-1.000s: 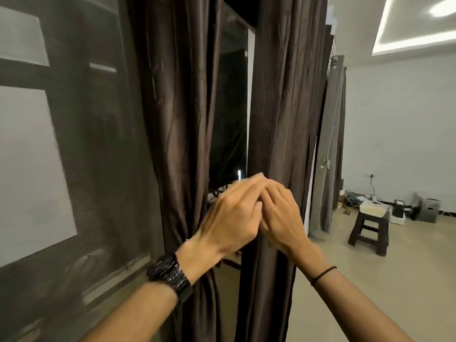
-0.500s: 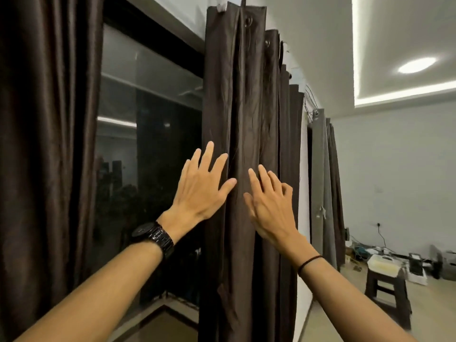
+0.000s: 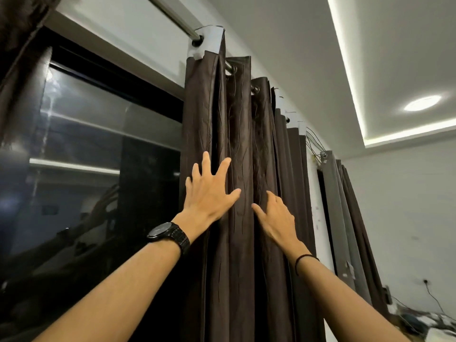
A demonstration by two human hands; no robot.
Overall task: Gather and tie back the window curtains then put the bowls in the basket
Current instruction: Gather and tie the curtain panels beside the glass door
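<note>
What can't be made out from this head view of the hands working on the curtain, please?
- Right hand fingertips: tucked into a fold of the brown curtain, so any grip is unclear.
- Left hand palm: pressed flat on the fabric, the contact side hidden.
- Curtain's lower part and any tie-back: cut off by the bottom edge.
- Bowls and basket: not in view.
- Clutter at the bottom right corner: blurred and cropped.

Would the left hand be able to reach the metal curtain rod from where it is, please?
Probably not yet: the left hand lies flat on the dark brown pleated curtain, well below the metal curtain rod, though nothing blocks the way.
</note>
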